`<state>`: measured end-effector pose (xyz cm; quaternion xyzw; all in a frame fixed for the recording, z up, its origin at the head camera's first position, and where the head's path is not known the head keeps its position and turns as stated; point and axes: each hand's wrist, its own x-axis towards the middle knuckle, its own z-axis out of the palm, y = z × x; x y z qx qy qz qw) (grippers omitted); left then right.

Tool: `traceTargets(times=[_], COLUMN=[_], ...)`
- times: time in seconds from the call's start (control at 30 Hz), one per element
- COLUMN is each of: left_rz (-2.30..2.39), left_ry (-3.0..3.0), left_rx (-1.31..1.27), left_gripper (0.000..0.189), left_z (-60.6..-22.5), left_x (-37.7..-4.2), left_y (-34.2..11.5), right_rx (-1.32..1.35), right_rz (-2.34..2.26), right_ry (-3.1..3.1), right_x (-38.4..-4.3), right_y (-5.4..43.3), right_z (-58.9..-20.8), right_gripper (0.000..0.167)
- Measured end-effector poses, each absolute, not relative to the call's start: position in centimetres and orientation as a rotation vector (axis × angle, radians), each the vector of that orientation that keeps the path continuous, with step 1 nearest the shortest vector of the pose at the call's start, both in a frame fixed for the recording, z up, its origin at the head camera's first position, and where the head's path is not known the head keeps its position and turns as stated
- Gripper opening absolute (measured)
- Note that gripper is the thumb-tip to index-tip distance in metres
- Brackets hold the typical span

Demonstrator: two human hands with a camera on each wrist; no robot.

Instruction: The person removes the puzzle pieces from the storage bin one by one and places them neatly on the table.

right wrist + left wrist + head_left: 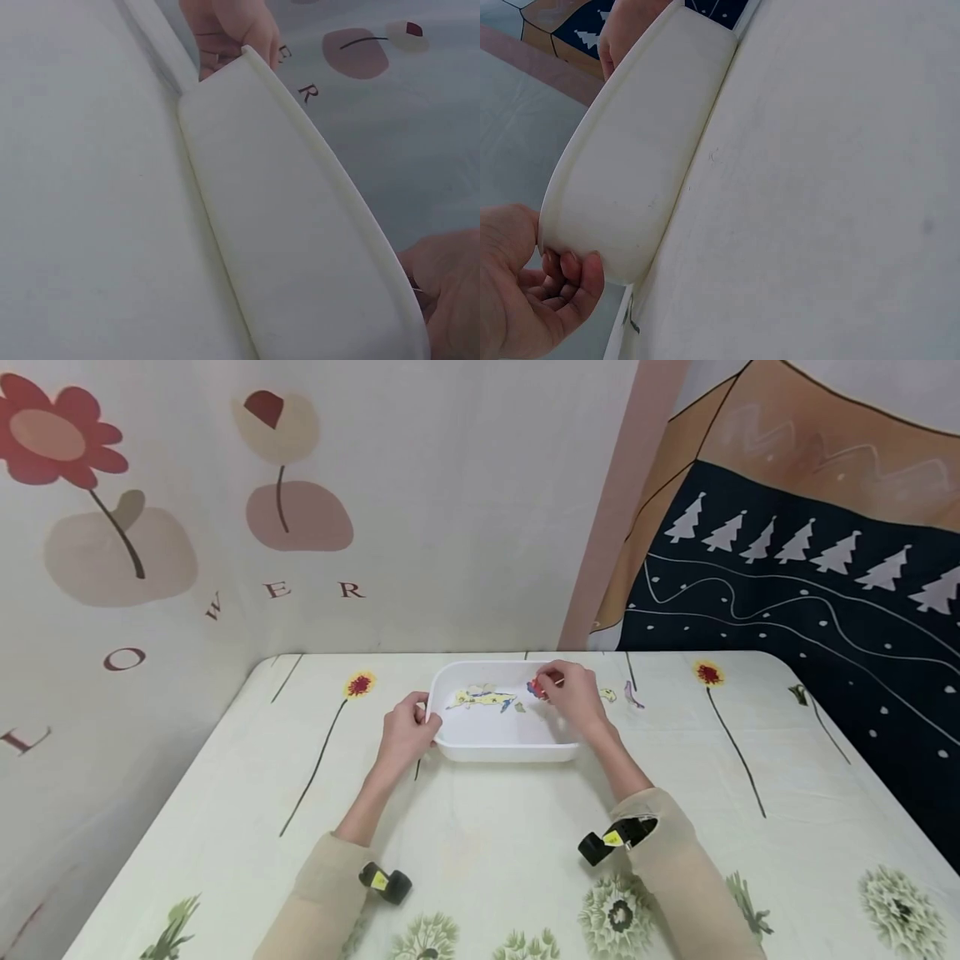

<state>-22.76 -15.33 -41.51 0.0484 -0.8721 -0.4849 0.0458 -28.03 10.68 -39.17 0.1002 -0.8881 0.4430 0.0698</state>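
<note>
A shallow white plastic tray [506, 753] stands on the table. My left hand [405, 731] grips its left end, thumb at the rim and fingers curled against the outer wall, as the left wrist view also shows. Over the tray's back right part, my right hand [576, 695] pinches a small red and blue piece [536, 687] between thumb and fingertips. Inside the tray lie several flat colourful cut-out pieces [487, 697], mostly yellow and blue. In the right wrist view the tray wall [285, 210] partly covers the right fingers.
Right of the tray, a small yellow piece [607, 694] and a purple piece [633, 695] lie on the flower-printed tablecloth [480, 843]. The table's back edge meets a printed cloth wall [465, 527]. A dark cloth with white trees [795, 543] hangs at the right.
</note>
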Motion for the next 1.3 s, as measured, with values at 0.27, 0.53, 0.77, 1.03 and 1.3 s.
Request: traceTargets(times=[0.27,0.53,0.77,1.03,1.3], left_rz=[-1.477,-1.485,-1.477,-1.477,-1.481], left_ry=[-2.66,-2.665,-2.67,-2.674,-2.674], left_rx=[0.135,0.143,0.146,0.151,0.157], left_gripper=[0.041,0.042,0.042,0.041,0.041], left_z=[-41.5,-41.5,-41.5,-41.4,-41.4], left_x=[-22.7,-22.8,-22.7,-22.7,-22.7], left_y=[-15.4,-15.3,-15.4,-15.4,-15.4], right_rx=[0.285,0.255,0.206,0.13,0.056], right_rz=[1.406,1.392,1.41,1.44,1.392], right_ry=[-2.592,-2.601,-2.653,-2.613,-2.636], right_x=[-27.6,-27.1,-26.8,-27.1,-27.3], right_y=[12.4,14.3,15.3,17.2,19.0], right_z=[-38.1,-37.4,-36.9,-36.9,-36.5], right_gripper=[0.017,0.023,0.024,0.021,0.02])
